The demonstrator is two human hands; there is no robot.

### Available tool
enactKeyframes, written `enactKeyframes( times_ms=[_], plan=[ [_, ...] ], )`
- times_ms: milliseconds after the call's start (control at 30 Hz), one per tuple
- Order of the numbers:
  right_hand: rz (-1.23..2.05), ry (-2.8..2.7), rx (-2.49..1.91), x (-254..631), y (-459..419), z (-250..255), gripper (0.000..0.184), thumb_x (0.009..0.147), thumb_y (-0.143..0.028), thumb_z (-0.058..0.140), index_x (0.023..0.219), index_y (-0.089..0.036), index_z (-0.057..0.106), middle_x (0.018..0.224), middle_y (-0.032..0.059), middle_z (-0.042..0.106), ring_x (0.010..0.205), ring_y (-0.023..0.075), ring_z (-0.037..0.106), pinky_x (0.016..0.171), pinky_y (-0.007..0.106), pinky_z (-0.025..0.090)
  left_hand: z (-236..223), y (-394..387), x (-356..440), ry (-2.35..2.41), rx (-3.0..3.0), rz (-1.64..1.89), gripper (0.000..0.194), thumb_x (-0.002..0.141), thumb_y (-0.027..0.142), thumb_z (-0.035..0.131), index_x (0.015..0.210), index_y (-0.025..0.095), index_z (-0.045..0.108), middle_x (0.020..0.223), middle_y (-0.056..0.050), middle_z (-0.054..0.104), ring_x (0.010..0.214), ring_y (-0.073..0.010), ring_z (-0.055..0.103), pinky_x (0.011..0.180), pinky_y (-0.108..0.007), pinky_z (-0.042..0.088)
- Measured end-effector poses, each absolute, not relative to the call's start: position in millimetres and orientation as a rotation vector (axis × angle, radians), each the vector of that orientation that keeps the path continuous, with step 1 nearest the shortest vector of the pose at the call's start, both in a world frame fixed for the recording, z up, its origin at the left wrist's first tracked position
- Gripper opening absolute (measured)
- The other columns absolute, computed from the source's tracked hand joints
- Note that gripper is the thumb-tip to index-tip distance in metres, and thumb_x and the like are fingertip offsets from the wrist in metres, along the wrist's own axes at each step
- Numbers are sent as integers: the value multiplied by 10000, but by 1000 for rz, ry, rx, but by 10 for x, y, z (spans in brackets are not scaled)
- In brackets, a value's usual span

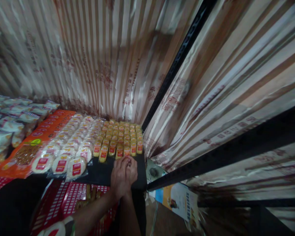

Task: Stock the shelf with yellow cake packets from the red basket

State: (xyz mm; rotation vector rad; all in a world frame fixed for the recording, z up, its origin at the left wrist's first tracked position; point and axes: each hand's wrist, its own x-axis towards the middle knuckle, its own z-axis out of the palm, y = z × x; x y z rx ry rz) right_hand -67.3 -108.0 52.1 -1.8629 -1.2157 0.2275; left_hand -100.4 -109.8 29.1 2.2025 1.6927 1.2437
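Two bare hands meet at 6 o'clock, pressed together on the front edge of a black shelf [100, 177]. The left hand [119, 177] lies over the right hand [132, 171]; fingers curl at the nearest yellow snack packets [120, 139], but whether they grip one cannot be told. The packets stand in tight rows toward 12 o'clock. They look light, crinkly and slippery, probably brittle inside, so best pinched at the sealed top edge. Round white cakes [71, 147] lie at 9 o'clock; striped plastic sheeting [93, 55] hangs behind.
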Motion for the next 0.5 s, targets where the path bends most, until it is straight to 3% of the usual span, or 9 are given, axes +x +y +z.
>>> enactKeyframes(
  times_ms=[267, 500],
  plan=[
    [402, -1093, -1923, -660, -1034, 379, 224, 814, -290, 428, 900, -241, 629, 861, 6, 632, 792, 162, 590, 690, 235, 434, 446, -1134, -1104, 1772, 2054, 1276, 332, 850, 153, 396, 1086, 201, 625, 1038, -77, 653, 983, -198, 582, 896, -340, 496],
    [415, -1135, -1863, -626, -974, 223, 235, 814, -217, 431, 902, -199, 648, 871, 37, 621, 812, 174, 577, 697, 236, 430, 477, -1083, -1151, 1711, 2012, 1236, 365, 897, 219, 328, 1098, 242, 633, 1030, -64, 661, 969, -207, 581, 865, -350, 497]
  ],
)
